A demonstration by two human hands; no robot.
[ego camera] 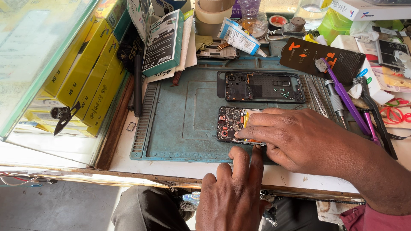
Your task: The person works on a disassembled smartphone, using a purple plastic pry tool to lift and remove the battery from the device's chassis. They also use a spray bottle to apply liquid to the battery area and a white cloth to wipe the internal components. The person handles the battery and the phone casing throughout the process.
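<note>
Your right hand [295,141] lies flat over the opened phone [231,124], pinning it to the mat [180,115], while left fingertips [257,155] brace its near edge; neither hand grasps anything.

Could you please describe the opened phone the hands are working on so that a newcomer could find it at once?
Start at the blue-green work mat in the middle of the bench. Near its front edge lies the opened phone, with the right hand laid over it and the left hand touching its near edge. Unlike the empty black phone frame behind it, it shows a circuit board.
</note>
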